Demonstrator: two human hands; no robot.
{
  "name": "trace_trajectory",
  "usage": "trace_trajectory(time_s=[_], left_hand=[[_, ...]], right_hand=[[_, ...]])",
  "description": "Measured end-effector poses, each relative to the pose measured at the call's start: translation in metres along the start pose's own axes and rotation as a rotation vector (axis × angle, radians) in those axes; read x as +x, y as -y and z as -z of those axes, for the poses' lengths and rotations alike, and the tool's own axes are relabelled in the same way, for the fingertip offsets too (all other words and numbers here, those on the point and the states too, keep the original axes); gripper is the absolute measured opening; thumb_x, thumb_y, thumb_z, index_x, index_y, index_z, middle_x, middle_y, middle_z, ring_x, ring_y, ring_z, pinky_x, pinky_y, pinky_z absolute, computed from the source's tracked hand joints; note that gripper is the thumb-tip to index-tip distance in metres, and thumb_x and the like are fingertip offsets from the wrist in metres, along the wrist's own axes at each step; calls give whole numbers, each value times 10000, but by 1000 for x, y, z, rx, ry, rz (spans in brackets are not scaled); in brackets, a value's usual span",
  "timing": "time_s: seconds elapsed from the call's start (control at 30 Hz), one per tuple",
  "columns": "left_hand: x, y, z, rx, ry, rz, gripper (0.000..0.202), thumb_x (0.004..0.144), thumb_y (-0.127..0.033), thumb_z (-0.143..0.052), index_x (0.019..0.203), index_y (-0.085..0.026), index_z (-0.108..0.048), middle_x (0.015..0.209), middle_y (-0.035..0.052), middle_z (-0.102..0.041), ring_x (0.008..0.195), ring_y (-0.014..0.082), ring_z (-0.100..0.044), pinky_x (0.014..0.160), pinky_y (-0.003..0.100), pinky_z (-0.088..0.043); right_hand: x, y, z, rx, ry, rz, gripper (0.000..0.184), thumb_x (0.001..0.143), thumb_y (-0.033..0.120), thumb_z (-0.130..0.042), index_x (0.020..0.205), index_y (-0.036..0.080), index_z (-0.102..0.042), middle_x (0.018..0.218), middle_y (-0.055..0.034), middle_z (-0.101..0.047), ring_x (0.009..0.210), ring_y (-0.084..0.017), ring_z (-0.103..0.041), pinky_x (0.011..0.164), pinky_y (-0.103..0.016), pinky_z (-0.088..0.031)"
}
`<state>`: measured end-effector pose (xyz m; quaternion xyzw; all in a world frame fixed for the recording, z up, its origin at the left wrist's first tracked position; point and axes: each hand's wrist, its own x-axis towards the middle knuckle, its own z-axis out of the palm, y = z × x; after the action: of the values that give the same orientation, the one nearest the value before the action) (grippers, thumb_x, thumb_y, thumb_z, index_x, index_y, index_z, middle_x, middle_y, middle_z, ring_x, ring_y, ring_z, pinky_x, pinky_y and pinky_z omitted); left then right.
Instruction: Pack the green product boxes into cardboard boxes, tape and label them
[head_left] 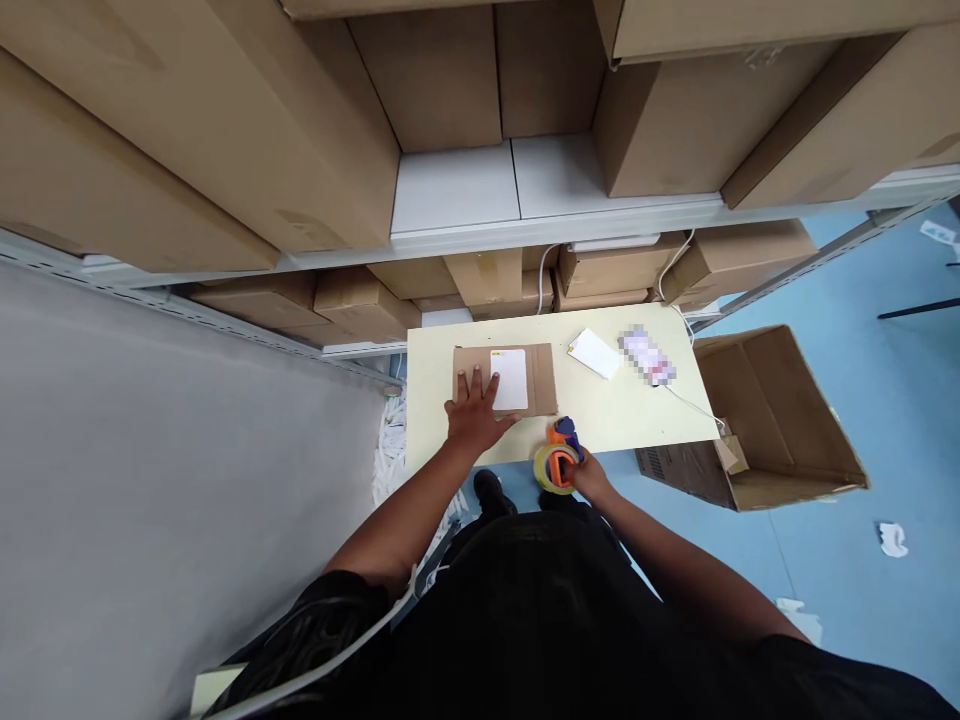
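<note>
My left hand (pixel 478 415) lies with spread fingers on a flat brown cardboard piece (pixel 541 380), its fingertips at the edge of a white label (pixel 511 380) on the cardboard. Down at the table's front edge, my right hand (pixel 589 475) is wrapped round an orange and blue tape dispenser (pixel 559 460) loaded with a roll of yellowish tape (pixel 546 480). The dispenser is just to the right of and below the cardboard, apart from it. Both rest on or by a pale yellow table (pixel 630 420).
A white paper stack (pixel 594 353) and a blurred-out item with a cable (pixel 646 356) lie on the table's right. An open carton (pixel 787 430) stands on the floor at right. Shelves (pixel 457 195) full of boxes rise behind; a grey wall (pixel 187 450) is at left.
</note>
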<state>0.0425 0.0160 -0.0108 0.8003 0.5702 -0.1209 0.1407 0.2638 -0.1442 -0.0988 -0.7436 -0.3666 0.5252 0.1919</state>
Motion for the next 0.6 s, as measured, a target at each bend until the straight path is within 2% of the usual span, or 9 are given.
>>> trace_trajectory(time_s=[0.07, 0.17, 0.23, 0.3, 0.37, 0.47, 0.53, 0.6], left_hand=[[-16, -4, -5, -32, -8, -44, 1041, 851, -767, -573, 1664, -214, -234, 1745, 162, -77, 1563, 493, -81, 1084, 612, -402], [-35, 11, -8, -45, -15, -268, 996, 799, -647, -733, 1613, -200, -375, 1685, 170, -299, 1504, 435, -302, 1165, 518, -374], [-37, 28, -6, -24, -28, -453, 950, 785, -606, -772, 1595, -263, -415, 1670, 123, -353, 1507, 396, -322, 1229, 513, -288], [-30, 40, -4, 7, -51, -532, 989, 755, -655, -780, 1601, -302, -406, 1705, 100, -285, 1558, 411, -220, 1264, 577, -150], [-19, 44, -4, 27, -66, -486, 1060, 728, -740, -752, 1618, -306, -374, 1733, 103, -196, 1583, 441, -110, 1248, 645, -45], [-7, 35, -7, 21, -63, -353, 1091, 750, -814, -669, 1643, -299, -312, 1746, 105, -120, 1591, 447, -30, 1218, 678, -63], [-5, 26, -9, 5, -54, -295, 1064, 787, -830, -606, 1652, -301, -283, 1750, 96, -92, 1595, 433, 16, 1196, 666, -154], [-4, 17, -10, -9, -42, -245, 1038, 815, -843, -546, 1657, -303, -266, 1753, 87, -68, 1597, 421, 51, 1158, 651, -245]], right_hand=[[9, 12, -6, 7, -55, -38, 565, 797, 188, -526, 1359, 226, -569, 1222, -44, -746, 1055, -225, -725, 869, -317, -585], [51, 46, 17, -146, -89, -56, 524, 818, 186, -535, 1341, 190, -563, 1200, -78, -745, 1012, -225, -724, 799, -284, -572], [85, 70, 40, -185, -80, -30, 491, 786, 163, -587, 1276, 182, -602, 1173, -89, -749, 981, -233, -719, 778, -273, -552], [112, 89, 58, -226, -55, -5, 498, 727, 127, -652, 1222, 170, -634, 1107, -104, -760, 939, -251, -714, 759, -279, -534], [130, 103, 65, -258, -29, 19, 529, 687, 102, -689, 1210, 163, -647, 1067, -112, -763, 914, -263, -708, 742, -285, -522], [134, 107, 65, -275, 1, 50, 596, 708, 120, -692, 1296, 184, -619, 1104, -97, -756, 936, -258, -704, 738, -284, -520], [118, 94, 64, -272, 14, 51, 624, 749, 147, -678, 1363, 205, -585, 1149, -82, -746, 981, -253, -702, 765, -289, -532], [89, 70, 56, -265, 17, 33, 618, 785, 168, -661, 1395, 208, -566, 1176, -81, -740, 1029, -255, -699, 817, -311, -547]])
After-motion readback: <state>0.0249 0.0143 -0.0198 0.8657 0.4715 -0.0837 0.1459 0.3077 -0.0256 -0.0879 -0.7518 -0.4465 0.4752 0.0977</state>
